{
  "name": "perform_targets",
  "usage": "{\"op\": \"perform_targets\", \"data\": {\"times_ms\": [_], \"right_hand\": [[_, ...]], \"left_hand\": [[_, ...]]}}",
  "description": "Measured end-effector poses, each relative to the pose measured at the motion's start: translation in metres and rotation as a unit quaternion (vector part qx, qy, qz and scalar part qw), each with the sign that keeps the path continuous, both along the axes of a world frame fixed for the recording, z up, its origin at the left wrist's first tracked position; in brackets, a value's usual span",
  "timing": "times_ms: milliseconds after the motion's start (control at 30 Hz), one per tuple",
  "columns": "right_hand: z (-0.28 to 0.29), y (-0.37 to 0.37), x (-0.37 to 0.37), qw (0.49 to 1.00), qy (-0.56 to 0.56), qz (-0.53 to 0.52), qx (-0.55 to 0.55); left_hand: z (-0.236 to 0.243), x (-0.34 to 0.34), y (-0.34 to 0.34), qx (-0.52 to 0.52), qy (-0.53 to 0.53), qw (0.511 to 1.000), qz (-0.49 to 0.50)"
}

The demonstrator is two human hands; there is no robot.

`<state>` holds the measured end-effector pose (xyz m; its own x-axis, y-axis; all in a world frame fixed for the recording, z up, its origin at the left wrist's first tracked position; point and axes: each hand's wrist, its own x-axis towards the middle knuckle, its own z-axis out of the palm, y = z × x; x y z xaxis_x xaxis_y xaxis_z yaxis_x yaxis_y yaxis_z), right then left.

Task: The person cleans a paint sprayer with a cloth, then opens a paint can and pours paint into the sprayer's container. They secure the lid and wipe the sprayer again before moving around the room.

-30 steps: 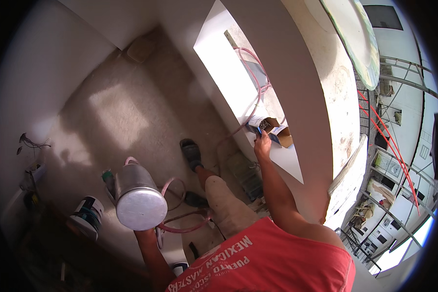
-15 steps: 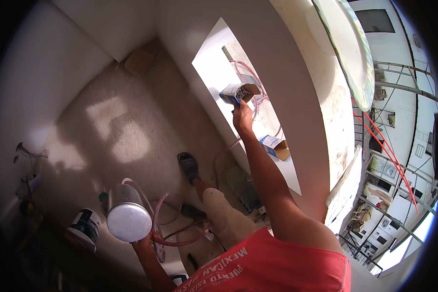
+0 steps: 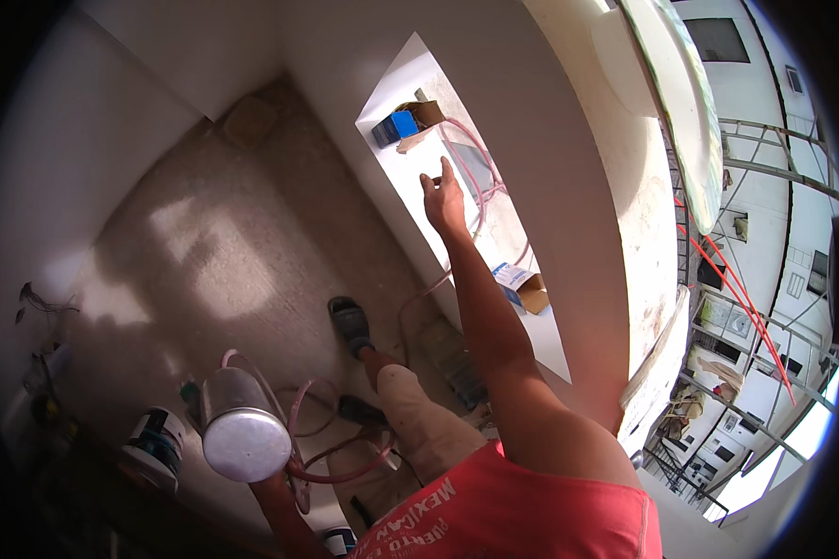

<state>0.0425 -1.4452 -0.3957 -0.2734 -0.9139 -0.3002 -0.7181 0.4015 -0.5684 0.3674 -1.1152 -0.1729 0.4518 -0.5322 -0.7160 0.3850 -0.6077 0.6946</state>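
Note:
My right hand (image 3: 446,203) reaches into the wall opening, thumb and forefinger stretched apart, holding nothing. Just beyond its fingertips, an open cardboard box (image 3: 402,125), blue outside with brown flaps, rests on the white sill (image 3: 410,170). At lower left my left hand (image 3: 268,484) is mostly hidden behind a silver metal canister (image 3: 246,445), which it appears to hold up off the floor; its fingers do not show. A pinkish hose (image 3: 354,477) loops beside the canister and that hand.
Another open blue-and-white box (image 3: 522,287) lies nearer on the sill, with coiled hose (image 3: 480,149) behind. Labelled buckets (image 3: 155,445) stand at lower left. Loose wires (image 3: 42,303) stick out of the left wall. Scaffolding (image 3: 764,168) shows outside at right.
My right hand has let go of the blue box, which now rests farther along the sill, and has drawn back slightly from it. The left hand still has the canister.

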Motion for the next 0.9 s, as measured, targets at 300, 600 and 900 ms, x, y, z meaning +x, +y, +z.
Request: {"op": "perform_targets", "data": {"times_ms": [300,600,900], "right_hand": [[-0.118,0.083,-0.122,0.968,0.136,-0.184,0.108],[-0.035,0.091,-0.084,0.884,-0.298,-0.332,-0.142],[0.063,0.294,0.010,0.940,-0.021,0.012,-0.339]], "left_hand": [[-0.034,0.016,0.022,0.000,-0.001,0.999,-0.045],[-0.086,0.076,0.107,-0.009,0.074,0.991,-0.109],[0.020,0.012,0.150,-0.074,0.095,0.988,-0.094]]}}
